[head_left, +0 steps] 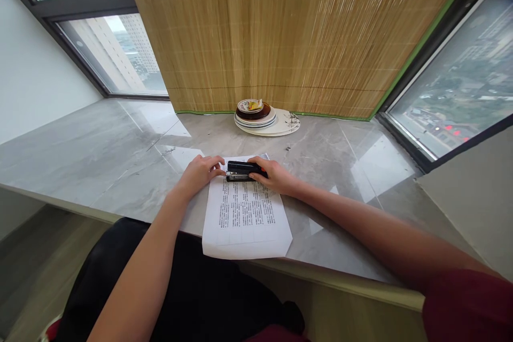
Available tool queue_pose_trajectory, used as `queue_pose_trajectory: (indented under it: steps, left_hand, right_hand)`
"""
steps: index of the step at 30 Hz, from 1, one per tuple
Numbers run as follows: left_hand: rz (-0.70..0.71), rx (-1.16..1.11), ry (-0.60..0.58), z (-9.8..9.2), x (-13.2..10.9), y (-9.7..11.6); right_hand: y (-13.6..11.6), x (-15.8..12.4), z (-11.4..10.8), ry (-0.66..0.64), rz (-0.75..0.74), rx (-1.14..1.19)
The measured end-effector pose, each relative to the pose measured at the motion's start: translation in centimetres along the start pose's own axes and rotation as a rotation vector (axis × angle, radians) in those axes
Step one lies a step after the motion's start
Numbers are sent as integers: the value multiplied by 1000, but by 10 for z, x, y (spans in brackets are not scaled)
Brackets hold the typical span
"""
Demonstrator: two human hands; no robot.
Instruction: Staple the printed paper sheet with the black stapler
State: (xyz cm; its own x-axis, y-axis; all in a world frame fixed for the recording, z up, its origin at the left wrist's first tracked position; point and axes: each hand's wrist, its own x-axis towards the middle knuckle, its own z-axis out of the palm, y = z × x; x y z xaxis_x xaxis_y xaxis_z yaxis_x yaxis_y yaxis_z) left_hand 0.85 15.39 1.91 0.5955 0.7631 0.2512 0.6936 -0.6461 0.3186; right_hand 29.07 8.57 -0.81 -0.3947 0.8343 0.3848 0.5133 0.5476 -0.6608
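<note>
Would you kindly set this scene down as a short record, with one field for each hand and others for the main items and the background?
left hand: fingers at the stapler's front end; exact contact unclear
right hand: gripping the stapler's rear
stapler: black, over the upper part of the paper
paper: printed, its near edge overhanging the grey ledge
stacked plates: on the ledge, beyond the stapler
background: bamboo blind between windows

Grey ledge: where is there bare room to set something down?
Bare: left, between the wall and left forearm; right, between right forearm and right window. Crowded: the middle, with left hand, right hand, stapler and printed page, plates behind.
</note>
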Motion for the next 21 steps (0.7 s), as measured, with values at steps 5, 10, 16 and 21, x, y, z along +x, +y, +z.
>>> queue_pose_trajectory:
  steps: [5, 10, 16, 21]
  left_hand:
    - [6, 186, -14, 6, 4, 19]
    - [28, 311, -52, 14, 4, 22]
    - [30, 172, -75, 16, 2, 17]
    - [-4, 122, -96, 12, 1, 16]
  right_hand:
    - [1, 1, 0, -37, -20, 16]
    - [3, 2, 1, -41, -38, 1]
    - [-3, -1, 0, 49, 13, 12]
    - [-6, -11, -14, 324, 135, 43]
